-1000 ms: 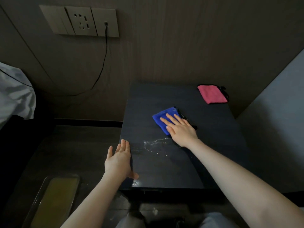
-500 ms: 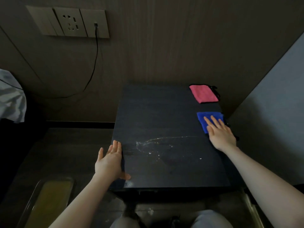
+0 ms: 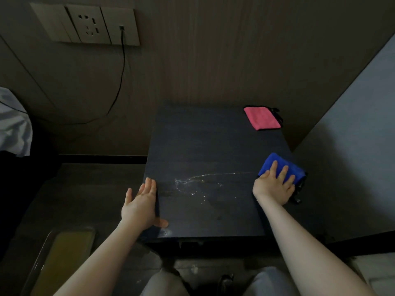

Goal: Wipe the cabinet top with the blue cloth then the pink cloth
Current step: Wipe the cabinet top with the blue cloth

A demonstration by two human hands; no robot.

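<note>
The dark cabinet top [image 3: 205, 146] fills the middle of the view, with a pale wet streak [image 3: 198, 180] across its near half. My right hand [image 3: 274, 185] presses flat on the blue cloth [image 3: 286, 165] at the cabinet's right edge, fingers straight. The folded pink cloth [image 3: 261, 117] lies at the far right corner, untouched. My left hand [image 3: 142, 205] rests flat against the cabinet's left edge, thumb on the top surface.
A wall socket panel [image 3: 85, 25] with a black cable [image 3: 119, 77] plugged in hangs above left. White fabric [image 3: 12, 124] sits at the far left. A clear container [image 3: 57, 259] stands on the floor at lower left. A grey wall [image 3: 352, 146] borders the cabinet's right side.
My right hand has slid the blue cloth from the cabinet's middle to its right edge, then slightly nearer, leaving a streak. The left hand has stayed on the left edge.
</note>
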